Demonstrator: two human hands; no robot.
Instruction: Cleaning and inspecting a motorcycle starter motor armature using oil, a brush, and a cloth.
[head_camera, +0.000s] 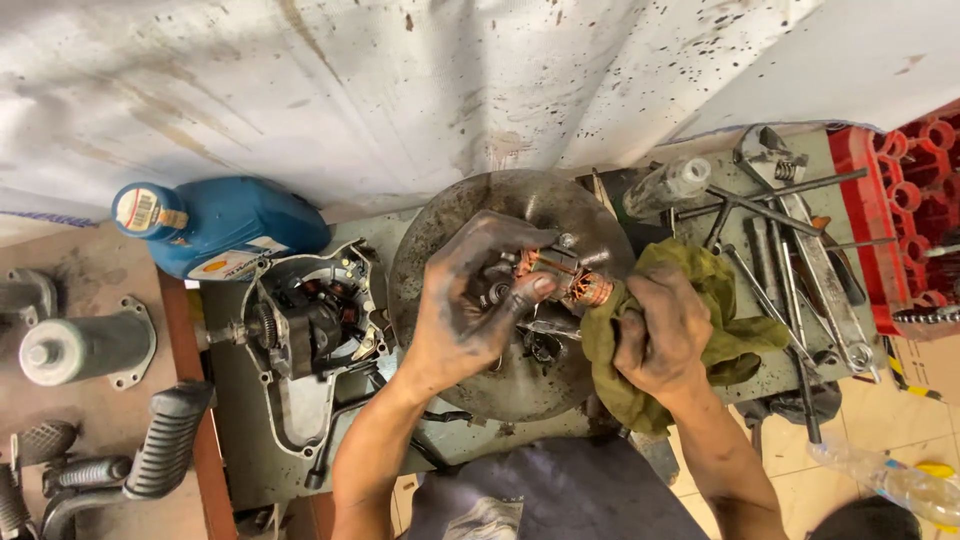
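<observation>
My left hand (470, 300), black with grease, grips a small motor armature (560, 272) with copper windings over a round metal pan (505, 210). My right hand (660, 335) clutches an olive-green rag (715, 300) and presses it against the armature's right end. Both hands meet above the middle of the pan. A small dark gear-like part (543, 347) lies in the pan just below them.
An opened engine casing (310, 325) sits left of the pan on the green bench (232, 420). Behind it lies a blue oil bottle (215, 225). Wrenches and rods (780, 215) crowd the right side beside a red crate (905, 200). Footrests (165, 440) lie at far left.
</observation>
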